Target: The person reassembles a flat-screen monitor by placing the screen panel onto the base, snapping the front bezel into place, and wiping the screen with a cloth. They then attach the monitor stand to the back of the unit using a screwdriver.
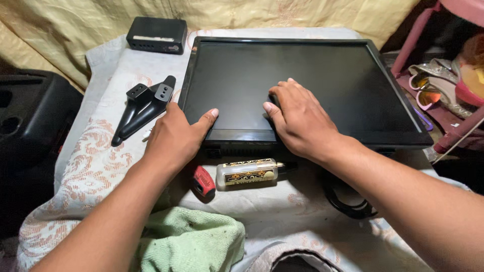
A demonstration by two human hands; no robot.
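A black flat monitor (322, 70) lies screen-up on a cloth-covered surface. My left hand (174, 136) grips its near left corner, thumb on the screen and fingers curled under the edge. My right hand (300, 121) rests palm-down on the lower middle of the screen, fingers slightly spread. Just in front of the monitor lie a small clear bottle with a patterned label (247, 172) and a red-handled tool (204, 182).
Two black stand pieces (143, 106) lie left of the monitor, a small black box (156, 35) behind them. A green rag (194, 244) sits near me, a black cable (348, 201) on the right. Pink furniture with clutter (443, 85) stands far right, a black object (30, 121) far left.
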